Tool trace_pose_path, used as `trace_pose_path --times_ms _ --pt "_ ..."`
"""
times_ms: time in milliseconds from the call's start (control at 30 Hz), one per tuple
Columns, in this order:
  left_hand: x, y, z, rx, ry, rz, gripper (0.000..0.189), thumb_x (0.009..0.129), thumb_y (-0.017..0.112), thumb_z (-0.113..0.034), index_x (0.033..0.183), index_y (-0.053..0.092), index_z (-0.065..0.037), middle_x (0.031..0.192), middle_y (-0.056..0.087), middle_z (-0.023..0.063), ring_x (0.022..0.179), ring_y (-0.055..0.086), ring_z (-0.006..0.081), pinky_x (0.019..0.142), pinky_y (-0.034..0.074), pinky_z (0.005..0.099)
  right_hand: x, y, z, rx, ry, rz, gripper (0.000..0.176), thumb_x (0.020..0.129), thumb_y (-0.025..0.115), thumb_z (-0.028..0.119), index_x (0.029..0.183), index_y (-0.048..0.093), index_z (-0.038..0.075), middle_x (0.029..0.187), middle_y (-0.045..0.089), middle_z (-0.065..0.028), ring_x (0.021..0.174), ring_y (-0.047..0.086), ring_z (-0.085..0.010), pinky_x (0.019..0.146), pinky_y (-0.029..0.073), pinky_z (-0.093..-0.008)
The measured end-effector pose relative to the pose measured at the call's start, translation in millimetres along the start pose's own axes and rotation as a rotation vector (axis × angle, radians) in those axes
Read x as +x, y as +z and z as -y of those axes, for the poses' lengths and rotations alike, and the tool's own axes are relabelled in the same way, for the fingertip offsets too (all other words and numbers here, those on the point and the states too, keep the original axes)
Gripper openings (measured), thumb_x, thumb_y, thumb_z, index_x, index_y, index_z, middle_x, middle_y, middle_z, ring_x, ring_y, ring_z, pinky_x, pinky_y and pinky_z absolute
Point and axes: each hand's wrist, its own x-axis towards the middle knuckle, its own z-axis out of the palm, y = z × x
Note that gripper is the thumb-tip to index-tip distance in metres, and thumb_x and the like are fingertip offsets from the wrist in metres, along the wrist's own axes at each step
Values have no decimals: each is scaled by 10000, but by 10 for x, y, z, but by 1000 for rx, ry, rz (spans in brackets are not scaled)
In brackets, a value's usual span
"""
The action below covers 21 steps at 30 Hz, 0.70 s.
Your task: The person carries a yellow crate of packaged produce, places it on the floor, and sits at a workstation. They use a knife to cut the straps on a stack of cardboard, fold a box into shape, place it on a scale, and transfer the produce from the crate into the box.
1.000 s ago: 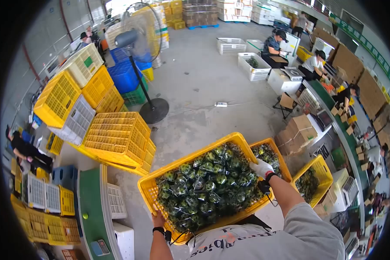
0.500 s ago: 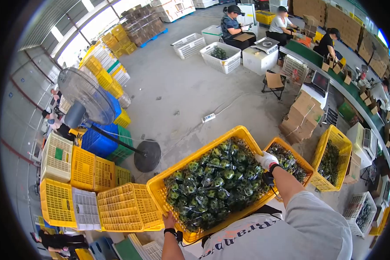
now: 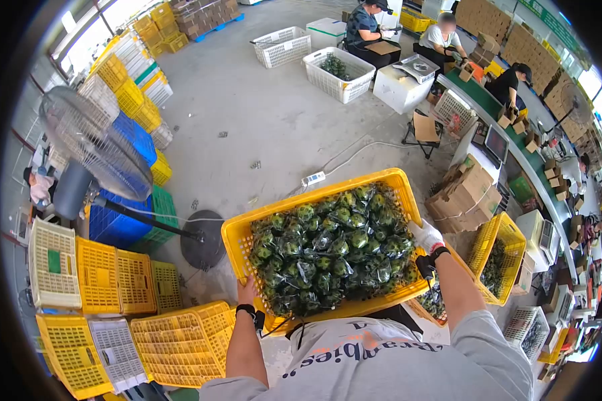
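A yellow plastic crate (image 3: 231, 230) full of green produce wrapped in clear plastic (image 3: 334, 247) is in front of my body. Bare, my left hand (image 3: 246, 292) grips the crate's left end near the lower corner; its fingers are partly hidden behind the wall. On the opposite end, my right hand (image 3: 427, 237), in a white glove, is closed around the rim. A cable runs from the device at my left wrist along the near side. Partly covered by my right forearm and the crate, another crate with similar dark green produce (image 3: 431, 301) stands on the right.
A pedestal fan (image 3: 97, 144) and stacked yellow crates (image 3: 180, 344) stand on the left. To the right are a flattened cardboard bundle (image 3: 465, 197) and a yellow crate (image 3: 495, 247). A power strip (image 3: 313, 178) lies ahead on the floor. People sit by a curved green conveyor (image 3: 475, 87).
The crate has swung to a more level angle in view, both hands still on it. The fan and stacked crates have shifted left, and the crate on the right is more covered.
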Motion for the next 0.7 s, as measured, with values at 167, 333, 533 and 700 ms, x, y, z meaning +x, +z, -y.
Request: trace_pose_path --times_ms 167,333,533,700 --pt "828 713 -514 173 39 96 305 943 663 -337 1049 444 -154 599 373 -62 445 356 74 396 329 265 553 -122 -222 152 160 -38 459 918 579 463 1184 607 89 705 574 -34 585 543 -156 576 448 -320" --pt "1606 2075 -1369 424 116 163 328 964 638 -304 1172 464 -120 617 461 -2 453 444 117 417 395 293 1437 -528 -660 61 191 -255 490 906 563 515 1186 638 119 772 647 -77 653 620 -194 618 484 -337" --pt "2194 3485 -1911 509 103 348 345 957 655 -314 1152 470 -96 623 461 -12 463 445 113 427 409 299 1642 -1126 -644 293 402 -342 475 921 557 500 1179 648 112 794 652 -57 697 616 -187 686 481 -344" --pt "2707 4553 -2232 686 94 453 359 954 650 -338 1156 477 -97 663 483 -10 506 468 112 453 441 297 1827 -1317 -770 275 423 -507 496 917 546 515 1161 652 96 855 673 -98 817 633 -250 801 473 -371"
